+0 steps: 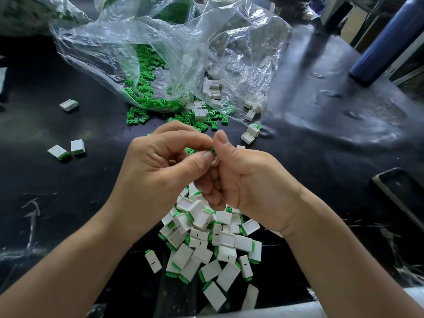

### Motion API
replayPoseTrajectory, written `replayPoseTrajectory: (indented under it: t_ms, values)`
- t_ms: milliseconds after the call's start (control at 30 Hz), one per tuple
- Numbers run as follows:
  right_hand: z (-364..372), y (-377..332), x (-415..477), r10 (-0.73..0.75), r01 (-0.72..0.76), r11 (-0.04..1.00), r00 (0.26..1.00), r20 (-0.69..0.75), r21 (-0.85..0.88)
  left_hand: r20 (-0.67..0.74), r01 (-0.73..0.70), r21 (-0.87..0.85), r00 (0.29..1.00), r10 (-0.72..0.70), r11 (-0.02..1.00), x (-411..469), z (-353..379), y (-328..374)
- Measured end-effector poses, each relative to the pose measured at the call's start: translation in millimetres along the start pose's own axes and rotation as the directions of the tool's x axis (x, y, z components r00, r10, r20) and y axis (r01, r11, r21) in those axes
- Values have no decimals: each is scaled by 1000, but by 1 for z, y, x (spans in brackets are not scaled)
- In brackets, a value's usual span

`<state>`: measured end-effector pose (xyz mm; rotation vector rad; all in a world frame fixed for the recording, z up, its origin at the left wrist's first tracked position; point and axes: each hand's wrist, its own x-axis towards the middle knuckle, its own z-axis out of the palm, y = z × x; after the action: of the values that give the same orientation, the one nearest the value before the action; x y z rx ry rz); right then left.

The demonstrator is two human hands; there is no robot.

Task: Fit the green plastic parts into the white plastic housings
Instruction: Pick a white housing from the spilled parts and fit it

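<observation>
A small assembly workshop is indicated. The surface (pixel 321 157) is covered with scuffed black sheeting. Stock is kept in bulk: green parts (pixel 146 88) and white housings (pixel 214 89) are spilled loose from a clear plastic bag (pixel 174 42), and a second bag (pixel 27 12), blurred, is seen at the far left. Finished pieces (pixel 213 244) are heaped unsorted at the near edge. Work by hand is shown: one green-and-white piece (pixel 213 154) is pinched between the left hand (pixel 160 161) and the right hand (pixel 247 180). Blurred cartons (pixel 353 21) are seen beyond the surface, near a blue bottle (pixel 387 40).
</observation>
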<state>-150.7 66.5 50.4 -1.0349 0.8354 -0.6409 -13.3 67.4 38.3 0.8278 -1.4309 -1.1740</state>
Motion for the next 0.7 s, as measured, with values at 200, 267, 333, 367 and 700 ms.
replayPoseTrajectory:
  t_ms: [200,267,333,367,700]
  values:
    - [1,-1,-3,-39,40,998,999,-21,58,19,-20,-24,1000,21,1000,-2,1,-1]
    - [1,-1,-4,-45,47,996,999,-27,71,12,-22,-32,1000,22,999,-1,1,-2]
    - [1,-1,-3,-42,44,997,999,-26,69,6,-14,-35,1000,15,999,-1,1,-2]
    - [1,0,-3,-41,43,997,999,-24,66,9,-20,-18,1000,20,1000,-1,0,-3]
    - [-6,0,0,6,-9,997,999,42,82,22,45,-156,999,-42,987,1,2,-2]
